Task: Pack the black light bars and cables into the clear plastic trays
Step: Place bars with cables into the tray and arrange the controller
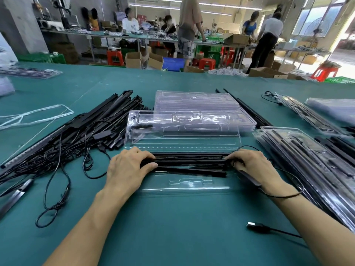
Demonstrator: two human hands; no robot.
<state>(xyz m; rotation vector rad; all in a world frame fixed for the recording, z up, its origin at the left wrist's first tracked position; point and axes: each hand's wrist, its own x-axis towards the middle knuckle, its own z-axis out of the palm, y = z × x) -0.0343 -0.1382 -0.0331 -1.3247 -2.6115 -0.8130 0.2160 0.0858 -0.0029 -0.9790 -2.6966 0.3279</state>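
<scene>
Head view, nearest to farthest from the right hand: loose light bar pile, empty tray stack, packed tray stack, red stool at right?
1. packed tray stack, just right of the right hand.
2. empty tray stack, ahead at centre.
3. loose light bar pile, far left.
4. red stool, beyond the table.

Green table [172, 227]: bars [107, 120], cables [57, 181], trays [194, 104]

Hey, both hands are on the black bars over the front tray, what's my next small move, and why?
Probably straighten the light bars and press them down into the clear tray: the left hand and right hand grip their ends, but the nearest bar lies skewed across the tray.
</scene>
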